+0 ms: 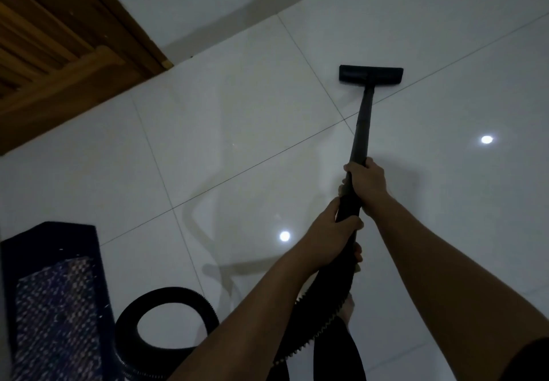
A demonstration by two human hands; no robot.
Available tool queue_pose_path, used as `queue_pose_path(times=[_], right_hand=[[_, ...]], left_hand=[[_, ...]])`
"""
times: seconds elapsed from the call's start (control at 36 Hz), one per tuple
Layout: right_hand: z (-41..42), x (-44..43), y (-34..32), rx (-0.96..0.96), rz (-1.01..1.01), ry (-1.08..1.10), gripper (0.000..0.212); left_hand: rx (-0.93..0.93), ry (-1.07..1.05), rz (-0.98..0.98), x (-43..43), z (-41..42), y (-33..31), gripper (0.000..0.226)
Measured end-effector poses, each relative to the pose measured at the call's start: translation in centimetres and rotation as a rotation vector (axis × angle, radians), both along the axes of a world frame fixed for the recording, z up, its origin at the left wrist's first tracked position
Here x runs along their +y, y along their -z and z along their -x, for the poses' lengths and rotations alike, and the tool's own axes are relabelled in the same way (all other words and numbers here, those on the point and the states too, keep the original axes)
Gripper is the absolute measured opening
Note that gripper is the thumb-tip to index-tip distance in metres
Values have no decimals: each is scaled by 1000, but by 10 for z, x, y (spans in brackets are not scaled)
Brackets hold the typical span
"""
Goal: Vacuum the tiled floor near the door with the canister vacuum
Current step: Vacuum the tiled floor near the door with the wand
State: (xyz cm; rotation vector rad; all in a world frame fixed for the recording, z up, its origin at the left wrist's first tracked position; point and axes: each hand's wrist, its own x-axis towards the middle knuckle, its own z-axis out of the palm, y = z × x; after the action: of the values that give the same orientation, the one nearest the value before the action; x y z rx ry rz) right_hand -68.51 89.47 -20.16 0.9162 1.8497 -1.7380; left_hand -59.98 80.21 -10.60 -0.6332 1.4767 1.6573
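Two hands share one black wand, but L to R first. A wooden door (pixel 53 39) w/ slatted panel fills the top-left corner, its bottom edge meeting the tiled floor (pixel 237 131). Bottom left, a dark patterned mat (pixel 53 306) lies flat on the tiles. Just R of it the vacuum's ribbed black hose (pixel 169 295) makes a loop on the floor, then climbs toward the hands. A bright light spot (pixel 284 235) reflects off the glossy tile between loop and hands.

Left hand (pixel 329 238) grips the low end of the wand (pixel 360 134), approx. where hose joins it, fingers curled round it. Right hand (pixel 370 183) sits just above on the same tube, fingers wrapped tight, thumb side toward the floor head. Both forearms reach in from bottom right.

The wand runs up and away to the floor head (pixel 371 74), a wide black bar flat on the tiles, well R of the door, near the wall (pixel 208 0). (Pic is dim; can't make out lettering on tool or mat.) Far R, a 2nd light spot (pixel 486 139) on the tile.
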Motion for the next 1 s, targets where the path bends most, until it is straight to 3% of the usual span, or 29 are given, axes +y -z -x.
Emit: queue_pose_path(times=[0.72,1.0], right_hand=[[-126,-158,-12,-89,57,-225,35],[-156,-137,-16,-106,91,-274,16]], left_hand=[[14,-193,48,-129,-141,-18,37],[71,-230,61,-101,-171,-22,38]])
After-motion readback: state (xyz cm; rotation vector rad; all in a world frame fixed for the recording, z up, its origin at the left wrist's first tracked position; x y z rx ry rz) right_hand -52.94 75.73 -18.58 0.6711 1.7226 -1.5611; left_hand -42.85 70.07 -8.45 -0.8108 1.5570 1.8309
